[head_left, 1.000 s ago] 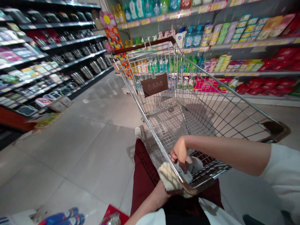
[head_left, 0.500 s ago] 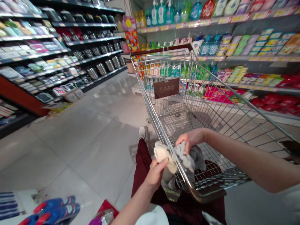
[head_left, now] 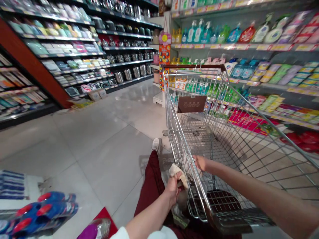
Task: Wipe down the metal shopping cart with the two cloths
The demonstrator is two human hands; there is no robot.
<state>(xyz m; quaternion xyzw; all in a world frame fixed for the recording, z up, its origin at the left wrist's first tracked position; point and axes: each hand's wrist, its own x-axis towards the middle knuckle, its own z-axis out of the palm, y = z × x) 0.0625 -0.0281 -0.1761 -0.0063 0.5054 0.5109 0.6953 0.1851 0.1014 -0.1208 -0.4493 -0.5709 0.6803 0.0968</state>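
A shopping cart (head_left: pixel 199 199) of metal wire stands before me. My left hand (head_left: pixel 173 189) is closed on a cream cloth (head_left: pixel 177 171), against the outer face of the cart's left wire side. My right hand (head_left: pixel 201 163) reaches into the basket and is at the inner face of that same side. Its fingers are bent around a pale grey cloth (head_left: pixel 188 162), seen partly through the wires. The top rail and mesh hide part of the fingers and the cloth.
Shelves of soap and wipes (head_left: pixel 239 46) line the right side. Dark shelves with metal pots (head_left: pixel 127 59) stand at the left back. Blue bottles with red caps (head_left: pixel 47 209) and a purple-topped container (head_left: pixel 91 229) lie at lower left. My leg (head_left: pixel 152 176) is beside the cart.
My right hand has moved lower, against the inner side of the cart; the grey cloth, bunched in view before, is now mostly hidden. My left hand has shifted slightly down with the cream cloth.
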